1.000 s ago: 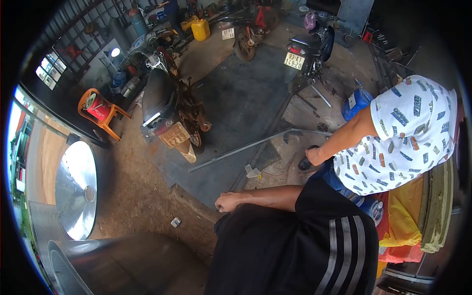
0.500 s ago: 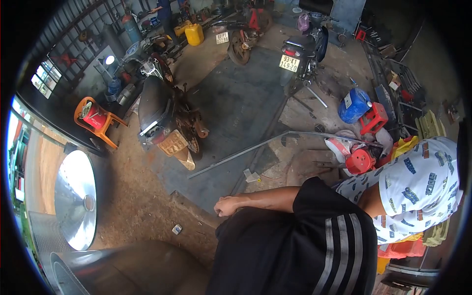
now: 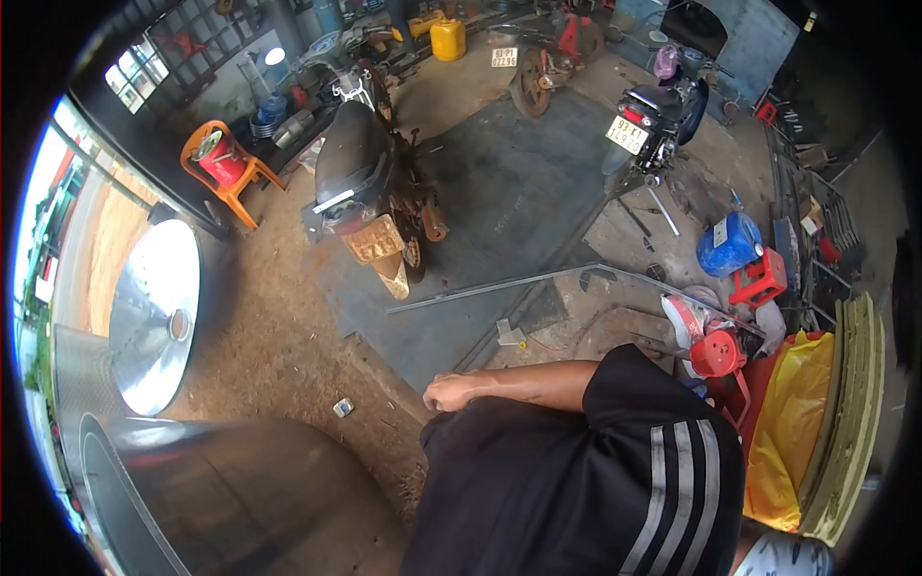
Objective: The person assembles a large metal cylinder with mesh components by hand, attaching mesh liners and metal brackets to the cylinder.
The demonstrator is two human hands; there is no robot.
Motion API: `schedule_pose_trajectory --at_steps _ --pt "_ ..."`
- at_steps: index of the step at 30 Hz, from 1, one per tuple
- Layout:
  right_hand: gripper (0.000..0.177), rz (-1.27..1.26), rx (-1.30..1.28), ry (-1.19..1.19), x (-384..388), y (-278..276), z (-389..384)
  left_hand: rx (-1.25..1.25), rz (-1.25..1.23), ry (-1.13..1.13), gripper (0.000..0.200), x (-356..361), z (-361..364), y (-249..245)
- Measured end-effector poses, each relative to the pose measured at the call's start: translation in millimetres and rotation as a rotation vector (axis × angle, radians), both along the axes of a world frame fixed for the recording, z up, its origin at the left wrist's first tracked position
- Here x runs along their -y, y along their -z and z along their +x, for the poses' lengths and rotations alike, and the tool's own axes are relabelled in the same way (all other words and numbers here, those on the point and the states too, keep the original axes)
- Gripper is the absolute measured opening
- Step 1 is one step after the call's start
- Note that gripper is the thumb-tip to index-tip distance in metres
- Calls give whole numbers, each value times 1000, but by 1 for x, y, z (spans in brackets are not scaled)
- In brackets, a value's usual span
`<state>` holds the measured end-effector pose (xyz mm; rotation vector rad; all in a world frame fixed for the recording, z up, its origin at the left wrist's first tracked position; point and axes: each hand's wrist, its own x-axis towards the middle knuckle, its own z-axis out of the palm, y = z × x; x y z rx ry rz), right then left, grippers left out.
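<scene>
Bare forearm and a black sleeve with grey stripes cross the lower middle of the head view. At the arm's end, my right hand (image 3: 449, 393) has its fingers curled in, beside the edge of the black shirt (image 3: 538, 470). What the fingers hold, if anything, is hidden. My left hand does not show. Nearest on the left lie a large curved metal sheet or drum (image 3: 259, 490) and, behind it, a shiny metal cone (image 3: 158, 322). A small pale box (image 3: 343, 408) lies on the dirt floor just left of my right hand.
Beyond are a motorbike (image 3: 360, 163), another motorbike (image 3: 663, 115), a bent metal bar (image 3: 490, 285), an orange chair (image 3: 235, 187), a blue jug (image 3: 730, 245) and a red stool (image 3: 761, 278). A co-worker's patterned cloth (image 3: 783, 555) shows at the bottom right, below yellow sheeting (image 3: 792, 422).
The view has turned, bringing more of the right side's sheeting and boards into sight. The co-worker in the patterned shirt has shifted from the right down to the bottom edge. My right hand stays curled.
</scene>
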<state>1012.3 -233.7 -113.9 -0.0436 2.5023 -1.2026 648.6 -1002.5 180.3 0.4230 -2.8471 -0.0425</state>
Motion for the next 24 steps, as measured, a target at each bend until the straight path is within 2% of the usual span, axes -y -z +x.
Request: schedule_pose_trajectory --at_steps 3,5,6,7,8,9,10,11,12,13,15,17,19,20,22,24 --pt "35 -3 69 -130 11 -17 -22 12 93 -151 61 2 18 0" --pt "49 49 110 -200 21 -41 -45 -13 143 -359 63 48 73 -11" --pt "52 62 22 -226 26 -45 -56 -87 256 -336 64 43 81 -6" --pt "52 67 -20 -277 31 -43 -73 -120 126 -366 65 16 90 -12" --pt "51 82 -45 -290 39 -57 -89 -255 143 -224 64 -5 101 -12" --pt "50 75 -45 -312 48 -65 -108 -158 30 -375 63 20 88 -4" --pt "47 32 -1 -300 57 -80 -126 -189 -16 -445 65 9 91 -3" --pt "43 34 -37 -312 68 -104 -144 -197 11 -385 69 6 95 -1" --pt "37 60 -39 -332 84 -125 -164 -231 125 -525 69 -56 111 -28" --pt "34 55 -6 -354 99 -138 -185 -237 139 -566 67 -59 111 -29" --pt "32 9 -165 -421 136 -166 -222 -267 183 -580 64 -78 117 -37" --pt "41 21 -214 -462 180 -195 -266 -270 233 -611 63 -81 117 -39" --pt "51 -112 -393 -540 232 -220 -310 -231 285 -614 59 -93 123 -50" --pt "53 -129 -516 -563 264 -240 -328 -253 293 -614 59 -94 123 -49" --pt "53 -183 -563 -592 327 -291 -357 -257 291 -560 57 -90 122 -47" --pt "52 -186 -730 -610 393 -323 -390 -258 351 -559 52 -89 122 -48"
